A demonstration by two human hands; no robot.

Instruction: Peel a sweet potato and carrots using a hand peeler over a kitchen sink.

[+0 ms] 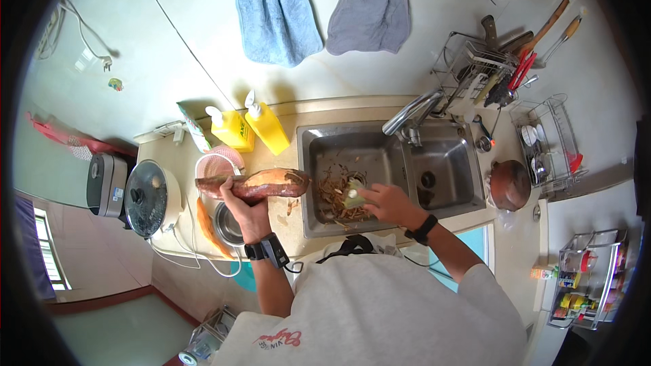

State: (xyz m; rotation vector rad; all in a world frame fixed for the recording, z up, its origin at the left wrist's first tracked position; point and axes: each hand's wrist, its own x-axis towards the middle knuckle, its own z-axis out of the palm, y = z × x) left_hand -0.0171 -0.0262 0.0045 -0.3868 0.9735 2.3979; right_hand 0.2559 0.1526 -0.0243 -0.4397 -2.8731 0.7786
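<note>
My left hand point(246, 213) grips a long reddish-brown root, likely a sweet potato point(254, 185), from below. Its skin is partly stripped, and a paler orange patch shows on the upper side. The root is held level above the counter, its right end reaching the sink's left rim. Over the left basin, my right hand point(390, 204) holds a greenish peeler point(354, 196), apart from the root. Peel scraps point(333, 198) lie heaped in the left basin of the steel sink point(394, 162). A peeled orange root point(211, 229) lies on the counter left of my left hand.
A steel bowl point(227, 223) and a pink basket point(218, 160) sit near my left hand. Behind are yellow pump bottles point(267, 127). A lidded electric pot point(152, 198) with trailing cords stands left. The faucet point(414, 112) overhangs the sink; a brown pot point(510, 185) stands right.
</note>
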